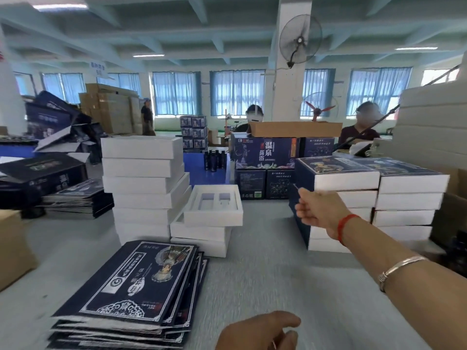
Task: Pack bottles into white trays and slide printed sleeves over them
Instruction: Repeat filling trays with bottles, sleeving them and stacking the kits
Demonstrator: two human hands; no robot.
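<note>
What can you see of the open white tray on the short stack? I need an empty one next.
The open white tray sits askew atop a short stack of white trays, beside the taller stack. It looks like white card, with a raised rim and an insert with two rectangular slots, both empty. No hand touches it.

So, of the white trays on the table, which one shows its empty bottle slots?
The white tray lying tilted on top of the short pile, right of the tall stack of trays. Its two rectangular slots face up; the others show only plain sides.

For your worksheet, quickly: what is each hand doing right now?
Left hand: open, fingers relaxed, holding nothing.
Right hand: reaching toward the stack of sleeved boxes; blurred, cannot tell its grip.
</note>
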